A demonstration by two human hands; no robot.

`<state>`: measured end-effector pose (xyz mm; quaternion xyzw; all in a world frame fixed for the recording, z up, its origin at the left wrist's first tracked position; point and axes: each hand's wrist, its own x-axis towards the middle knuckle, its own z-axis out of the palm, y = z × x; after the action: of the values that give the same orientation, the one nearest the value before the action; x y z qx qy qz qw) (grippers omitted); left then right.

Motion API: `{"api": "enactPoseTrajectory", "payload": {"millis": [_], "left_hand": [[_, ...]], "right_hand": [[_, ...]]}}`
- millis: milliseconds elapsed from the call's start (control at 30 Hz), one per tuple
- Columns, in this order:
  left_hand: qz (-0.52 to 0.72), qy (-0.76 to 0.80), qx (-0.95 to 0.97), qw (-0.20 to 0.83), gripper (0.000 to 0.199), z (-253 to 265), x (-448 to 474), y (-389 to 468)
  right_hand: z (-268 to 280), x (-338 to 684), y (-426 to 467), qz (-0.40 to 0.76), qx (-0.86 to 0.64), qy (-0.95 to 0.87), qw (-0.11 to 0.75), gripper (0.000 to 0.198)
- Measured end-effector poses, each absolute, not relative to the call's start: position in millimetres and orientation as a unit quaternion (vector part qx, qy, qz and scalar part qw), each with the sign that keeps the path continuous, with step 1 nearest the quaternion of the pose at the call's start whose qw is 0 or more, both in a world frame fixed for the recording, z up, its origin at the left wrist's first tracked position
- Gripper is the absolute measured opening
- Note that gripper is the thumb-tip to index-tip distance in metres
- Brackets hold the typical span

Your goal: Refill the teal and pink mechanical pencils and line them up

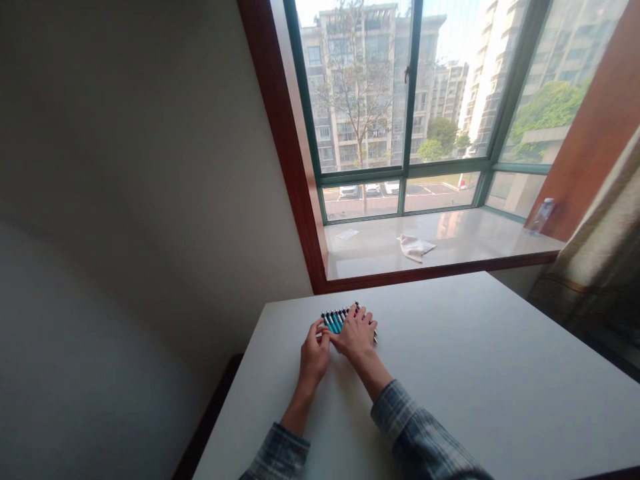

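Note:
A row of slim teal pens (334, 322) with dark and silver ends lies side by side on the white table (450, 373). My right hand (356, 333) rests palm down across the right part of the row, its fingers spread, covering several pens. Silver tips show past its right side. At the row's left end, my left hand (314, 353) is curled, with its fingertips close together against the nearest pens. Whatever may be between those fingertips is too small to make out. The thumb of my right hand reaches toward the left fingers.
Behind the table is a window ledge (370, 260) with a crumpled white cloth (416, 247), a flat piece of paper (347, 234) and a clear plastic bottle (541, 217). A grey wall (175, 200) rises on the left. A curtain (590, 233) hangs at the right.

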<state>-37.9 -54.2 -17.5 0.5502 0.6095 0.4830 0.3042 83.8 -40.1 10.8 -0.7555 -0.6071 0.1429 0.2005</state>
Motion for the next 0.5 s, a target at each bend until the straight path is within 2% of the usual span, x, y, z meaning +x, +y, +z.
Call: {"api": "enactPoseTrajectory", "payload": {"millis": [200,400,500], "left_hand": [[0.536,0.602,0.520,0.283,0.038,-20,-37,-55],[0.566,0.619,0.520,0.160,0.034,-10,-49,-55],[0.579,0.626,0.497,0.160,0.031,-6,-58,-54]], "right_hand": [[16,72,-38,0.163,-0.734,-0.631,0.188,0.095],[26,71,-38,0.178,-0.711,-0.661,0.162,0.075],[27,62,-39,0.188,-0.698,-0.674,0.156,0.057]]}}
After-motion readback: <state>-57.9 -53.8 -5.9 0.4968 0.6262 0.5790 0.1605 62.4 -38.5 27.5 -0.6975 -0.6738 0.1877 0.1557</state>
